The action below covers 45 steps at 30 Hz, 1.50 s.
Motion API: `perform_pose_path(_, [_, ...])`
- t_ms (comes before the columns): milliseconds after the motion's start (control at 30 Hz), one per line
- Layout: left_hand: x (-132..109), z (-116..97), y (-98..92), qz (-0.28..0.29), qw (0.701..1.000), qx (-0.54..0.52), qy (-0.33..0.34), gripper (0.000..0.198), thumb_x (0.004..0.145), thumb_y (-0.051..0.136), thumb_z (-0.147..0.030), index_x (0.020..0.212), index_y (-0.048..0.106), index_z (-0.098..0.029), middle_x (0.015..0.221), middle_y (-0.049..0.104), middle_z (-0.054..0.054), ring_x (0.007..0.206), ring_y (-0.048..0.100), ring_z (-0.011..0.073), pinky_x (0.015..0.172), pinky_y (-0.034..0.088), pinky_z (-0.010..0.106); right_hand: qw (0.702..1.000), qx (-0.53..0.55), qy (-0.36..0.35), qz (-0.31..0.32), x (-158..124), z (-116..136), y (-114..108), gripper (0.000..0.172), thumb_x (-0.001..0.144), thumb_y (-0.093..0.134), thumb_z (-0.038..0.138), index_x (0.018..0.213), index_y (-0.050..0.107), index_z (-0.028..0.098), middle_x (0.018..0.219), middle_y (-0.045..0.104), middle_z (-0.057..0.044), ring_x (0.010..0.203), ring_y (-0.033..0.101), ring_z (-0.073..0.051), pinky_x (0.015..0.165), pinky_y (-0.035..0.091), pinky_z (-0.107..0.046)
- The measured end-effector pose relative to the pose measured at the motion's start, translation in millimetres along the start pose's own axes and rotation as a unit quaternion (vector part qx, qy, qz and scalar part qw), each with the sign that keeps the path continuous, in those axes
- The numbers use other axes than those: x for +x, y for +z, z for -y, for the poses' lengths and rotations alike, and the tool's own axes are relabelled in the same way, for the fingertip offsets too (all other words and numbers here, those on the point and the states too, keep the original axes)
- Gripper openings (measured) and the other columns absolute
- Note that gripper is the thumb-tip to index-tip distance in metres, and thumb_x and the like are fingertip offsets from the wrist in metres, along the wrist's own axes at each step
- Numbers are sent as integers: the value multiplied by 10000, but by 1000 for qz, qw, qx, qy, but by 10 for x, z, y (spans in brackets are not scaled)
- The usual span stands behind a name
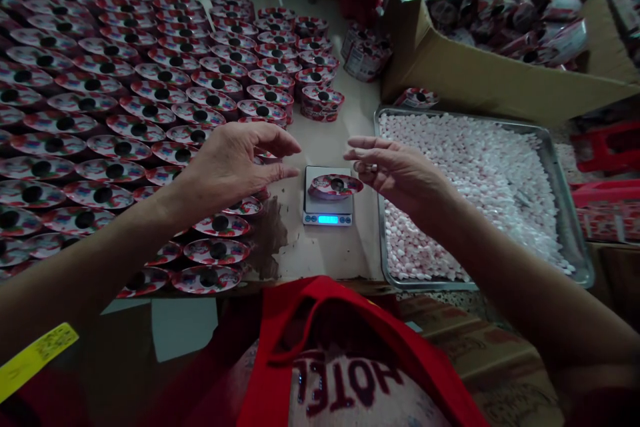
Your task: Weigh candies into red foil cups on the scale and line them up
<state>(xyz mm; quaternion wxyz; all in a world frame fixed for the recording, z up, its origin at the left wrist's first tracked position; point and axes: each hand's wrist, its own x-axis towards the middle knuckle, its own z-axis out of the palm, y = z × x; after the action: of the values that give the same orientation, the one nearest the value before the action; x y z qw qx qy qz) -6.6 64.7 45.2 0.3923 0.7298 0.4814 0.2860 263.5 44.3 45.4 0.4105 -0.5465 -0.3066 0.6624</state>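
Note:
A small digital scale (329,219) with a lit blue display stands on the table in front of me. On its pan sits one oval tub (334,185) with red and white print and a dark round hole in its top. My left hand (243,157) hovers to the left of the scale, thumb and fingers apart and holding nothing. To the right, my right hand (390,163) hangs close to the tub's end, its fingers loosely bent and apart. A small shiny spot shows at those fingers, perhaps a ring; I cannot make it out.
Rows of similar oval tubs (103,195) cover the table's left side. A metal tray (383,240) of small white and pinkish pellets (480,167) lies at right. Behind it stands a cardboard box (480,83) of printed packs. Red crates (607,147) are at far right.

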Motion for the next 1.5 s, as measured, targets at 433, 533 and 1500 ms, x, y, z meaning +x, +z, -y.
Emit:
perform_pose_path(433, [59, 20, 10, 57, 998, 16, -8, 350, 838, 830, -400, 1153, 820, -246, 1149, 808, 44, 1031, 757, 248, 885, 637, 325, 894, -405, -34, 187, 13, 295, 80, 70, 850, 847, 228, 868, 816, 168, 671, 678, -11, 554, 495, -106, 518, 340, -267])
perform_pose_path(533, [54, 21, -31, 60, 998, 29, -8, 337, 852, 814, -391, 1149, 819, -233, 1148, 812, 47, 1049, 755, 236, 953, 617, 323, 828, -520, -88, 189, 29, 351, 109, 58, 855, 795, 184, 899, 829, 169, 710, 689, -6, 662, 563, -133, 603, 371, -281])
perform_pose_path(1500, [201, 13, 69, 117, 977, 173, 44, 459, 866, 756, -482, 1238, 767, -212, 1156, 757, 60, 922, 699, 215, 889, 551, 344, 891, -419, -120, 129, 66, 89, 75, 105, 807, 851, 222, 887, 887, 165, 763, 792, -59, 683, 661, -165, 649, 487, -297])
